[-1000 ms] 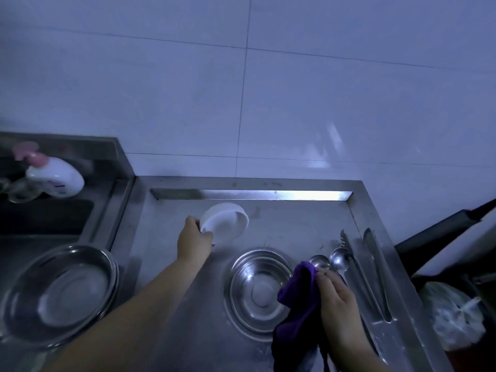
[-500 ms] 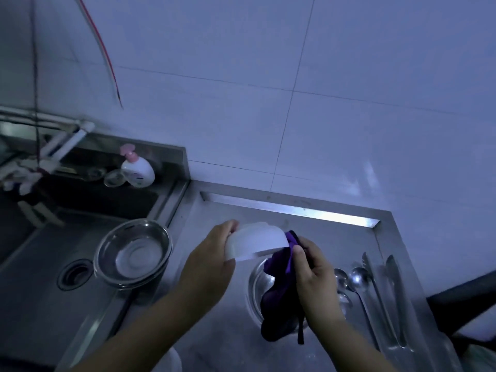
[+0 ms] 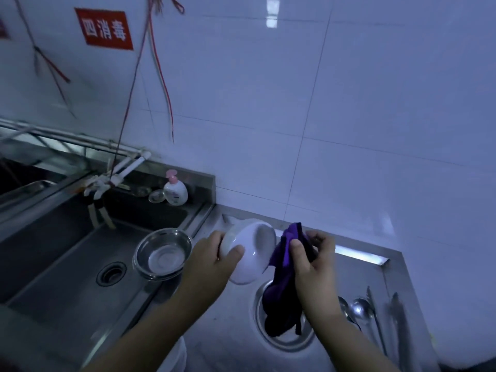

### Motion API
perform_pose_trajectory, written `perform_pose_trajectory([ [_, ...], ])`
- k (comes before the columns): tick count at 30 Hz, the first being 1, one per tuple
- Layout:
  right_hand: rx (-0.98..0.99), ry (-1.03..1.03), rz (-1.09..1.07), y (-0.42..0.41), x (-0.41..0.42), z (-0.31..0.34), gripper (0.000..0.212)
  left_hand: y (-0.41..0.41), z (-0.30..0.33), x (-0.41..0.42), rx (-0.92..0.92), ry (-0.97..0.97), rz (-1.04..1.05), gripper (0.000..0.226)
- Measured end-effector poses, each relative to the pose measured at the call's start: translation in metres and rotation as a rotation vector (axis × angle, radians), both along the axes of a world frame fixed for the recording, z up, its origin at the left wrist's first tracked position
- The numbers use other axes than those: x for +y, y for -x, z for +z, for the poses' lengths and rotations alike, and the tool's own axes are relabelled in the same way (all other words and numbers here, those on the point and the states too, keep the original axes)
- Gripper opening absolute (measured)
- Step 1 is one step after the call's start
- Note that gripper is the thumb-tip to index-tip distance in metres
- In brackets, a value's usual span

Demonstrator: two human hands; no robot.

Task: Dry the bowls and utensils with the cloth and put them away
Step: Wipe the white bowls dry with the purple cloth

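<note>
**White bowl up for drying, cloth beside its rim**

The left hand (image 3: 212, 260) grips a white bowl (image 3: 248, 253) above the steel desk (image 3: 357, 275), thumb across the outer wall and fingers behind it, with the opening tipped toward the right. The right hand (image 3: 308, 260) pinches a purple cloth (image 3: 284, 267) just beside the bowl's rim; the cloth's tail hangs down into a steel bowl (image 3: 281, 342) resting on the desk below.

The white bowl looks glazed and rigid, probably ceramic or melamine; if wet it will be slippery and could chip on the steel if dropped, so a hold spanning rim and base seems safest while the cloth works inside. The cloth is soft and limp, so bunching it into the palm should give better contact than its loose edge.

Still waiting, by the look of it: a second steel bowl (image 3: 163, 255) at the sink (image 3: 67, 264) edge, two spoons (image 3: 358, 308) and longer utensils (image 3: 397, 315) lying at the right of the desk. A soap bottle (image 3: 175, 191) stands behind the sink.
</note>
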State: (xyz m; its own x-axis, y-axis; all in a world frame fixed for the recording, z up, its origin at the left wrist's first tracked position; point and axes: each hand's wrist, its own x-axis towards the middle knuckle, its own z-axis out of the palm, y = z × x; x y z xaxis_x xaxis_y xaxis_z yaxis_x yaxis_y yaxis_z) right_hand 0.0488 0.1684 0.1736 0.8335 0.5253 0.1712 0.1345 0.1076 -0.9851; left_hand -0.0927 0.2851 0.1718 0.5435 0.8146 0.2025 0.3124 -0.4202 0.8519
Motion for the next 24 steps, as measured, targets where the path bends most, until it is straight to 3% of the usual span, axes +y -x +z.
perform_pose_trajectory([
  [3,-0.426,0.018,-0.005,0.003,-0.002,0.009,0.027,-0.004,0.005,-0.014,-0.098,0.142,0.029,0.041],
  [7,-1.131,0.179,-0.018,0.004,0.001,0.008,0.016,-0.015,0.007,-0.034,-0.148,0.206,0.048,0.035],
  [10,-1.406,0.358,-0.059,0.003,-0.004,0.001,0.016,-0.019,0.006,-0.046,-0.191,0.197,0.125,0.032],
  [13,-1.440,0.420,-0.002,0.012,-0.017,-0.005,0.007,-0.020,0.005,-0.051,-0.206,0.182,0.188,0.022],
  [19,-1.097,0.391,0.126,0.045,-0.029,-0.006,0.030,-0.029,0.011,-0.065,-0.229,0.246,0.155,0.016],
  [24,-1.131,0.283,0.163,0.053,-0.036,-0.005,0.050,-0.028,0.025,-0.067,-0.266,0.346,0.052,0.016],
])
